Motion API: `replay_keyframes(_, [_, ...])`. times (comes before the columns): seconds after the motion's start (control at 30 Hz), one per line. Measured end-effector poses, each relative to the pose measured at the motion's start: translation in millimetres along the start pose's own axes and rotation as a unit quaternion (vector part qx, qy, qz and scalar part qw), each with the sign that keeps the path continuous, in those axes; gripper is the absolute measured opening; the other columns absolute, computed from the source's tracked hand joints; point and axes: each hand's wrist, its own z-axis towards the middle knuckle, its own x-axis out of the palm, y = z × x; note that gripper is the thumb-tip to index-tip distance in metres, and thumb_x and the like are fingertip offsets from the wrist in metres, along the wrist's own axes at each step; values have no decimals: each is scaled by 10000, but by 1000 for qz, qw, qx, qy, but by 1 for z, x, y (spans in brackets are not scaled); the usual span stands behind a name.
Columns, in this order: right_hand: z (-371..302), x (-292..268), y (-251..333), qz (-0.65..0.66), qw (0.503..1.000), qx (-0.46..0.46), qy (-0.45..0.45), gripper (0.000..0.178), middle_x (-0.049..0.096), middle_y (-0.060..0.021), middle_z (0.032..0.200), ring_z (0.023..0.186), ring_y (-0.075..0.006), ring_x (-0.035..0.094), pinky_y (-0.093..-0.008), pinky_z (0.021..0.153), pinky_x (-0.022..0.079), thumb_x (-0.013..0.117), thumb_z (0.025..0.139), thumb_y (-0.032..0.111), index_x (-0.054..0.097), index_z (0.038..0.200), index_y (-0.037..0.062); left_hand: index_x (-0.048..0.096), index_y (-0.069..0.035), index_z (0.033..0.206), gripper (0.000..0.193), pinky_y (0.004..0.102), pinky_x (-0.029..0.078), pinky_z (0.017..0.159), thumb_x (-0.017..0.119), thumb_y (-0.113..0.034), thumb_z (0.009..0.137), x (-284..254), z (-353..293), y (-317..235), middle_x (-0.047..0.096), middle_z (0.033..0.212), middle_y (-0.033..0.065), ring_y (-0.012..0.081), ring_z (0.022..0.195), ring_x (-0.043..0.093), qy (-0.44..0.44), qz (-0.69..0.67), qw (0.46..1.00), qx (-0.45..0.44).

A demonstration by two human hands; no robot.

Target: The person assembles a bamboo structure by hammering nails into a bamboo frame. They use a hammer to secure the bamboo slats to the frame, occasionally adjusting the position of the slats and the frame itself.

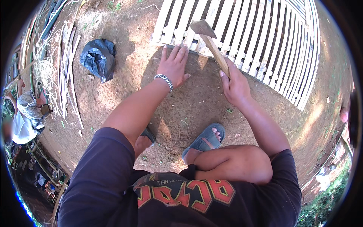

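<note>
A panel of pale bamboo slats lies on the ground ahead of me, its slats spaced apart and crossed by strips near the close edge. My left hand, with a chain bracelet at its wrist, rests with fingers stretched out, their tips at the panel's near-left edge. In my right hand is the wooden handle of a hatchet. Its flat metal head is raised over the slats, up and left of that hand. Whether anything lies beneath my left fingertips is hidden.
A crumpled black plastic bag sits on the dirt to the left. Beyond it lie long thin bamboo strips and shavings. Another person is at the far left. My sandalled foot stands below the panel.
</note>
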Motion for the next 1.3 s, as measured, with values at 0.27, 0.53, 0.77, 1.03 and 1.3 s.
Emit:
replay_keyframes(0.27, [24,12,-2,-101,986,68,118,424,690,-250,1114,933,-433,706,-531,818,566,512,1069,203,455,1477,102,165,-48,1669,984,545,72,1311,539,-645,982,1,3,-1,152,1751,78,264,1623,95,16,16,1000,8])
replay_keyframes(0.53, [31,3,14,-37,995,52,77,373,717,-253,1029,919,-449,712,-545,813,562,503,1059,164,456,1412,51,193,-15,1656,1009,534,102,1311,584,-634,962,7,3,2,212,1724,120,309,1615,114,-16,-24,999,19])
replay_keyframes(0.77, [39,11,-17,-166,967,65,185,177,702,-258,848,793,-457,707,-548,731,563,498,1052,139,459,1179,21,189,-16,1656,1007,528,119,1311,602,-615,959,5,0,0,209,1721,121,295,1613,128,3,-33,999,25])
replay_keyframes(1.03, [47,0,-3,-167,948,108,248,191,701,-293,904,888,-462,710,-544,775,560,487,1007,56,442,1175,-23,188,-54,1662,927,533,140,1305,587,-549,987,15,2,8,211,1723,96,246,1605,174,-63,-53,996,-29])
replay_keyframes(1.3, [54,-7,2,-183,936,123,276,218,711,-287,929,916,-447,722,-534,791,571,497,1014,51,441,1211,-22,129,-130,1686,916,538,135,1304,578,-542,1003,11,6,10,191,1737,63,217,1616,146,-30,-42,998,-34])
